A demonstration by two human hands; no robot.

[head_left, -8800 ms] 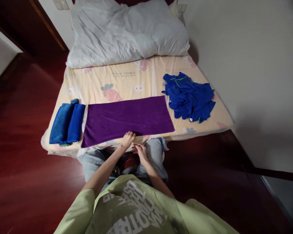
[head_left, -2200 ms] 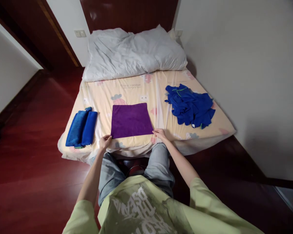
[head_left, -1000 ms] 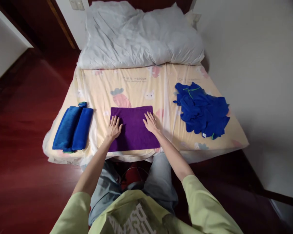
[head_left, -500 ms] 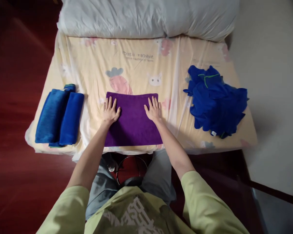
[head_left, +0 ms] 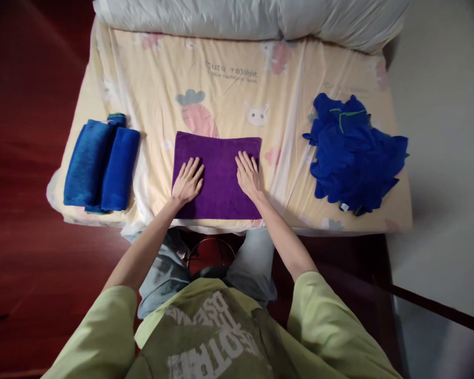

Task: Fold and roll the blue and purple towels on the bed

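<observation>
Through the head view, the only one I have, I look down on a purple cloth [head_left: 220, 173] lying as a rough rectangle on the patterned sheet [head_left: 150, 95], its near side just inside the edge of the bed. The left hand [head_left: 188, 183] rests palm-down near the cloth's left side, fingers a little spread and thumb out toward the middle. The right hand [head_left: 248, 176] mirrors it on the other side, laid flat, its fingers closer together — neither is pinching anything.

For this smoothing, I would want the pressure broad and even through both palms, moving outward from the middle so that any slack runs to the sides rather than bunching between the hands. The far edge dips slightly midway (I can't tell how many layers lie under there), so I'd judge a light tug at the far corners worthwhile. Pressing too hard could drag the sheet along and put creases back; it already shows soft ridges of its own, so not every wrinkle belongs to the cloth.

To the left, well clear of the work, blue bundles [head_left: 120, 171] lie side by side; to the right sits a crumpled blue heap [head_left: 351, 163]. There is room on both sides — I'd keep the strokes short and leave those be.
</observation>
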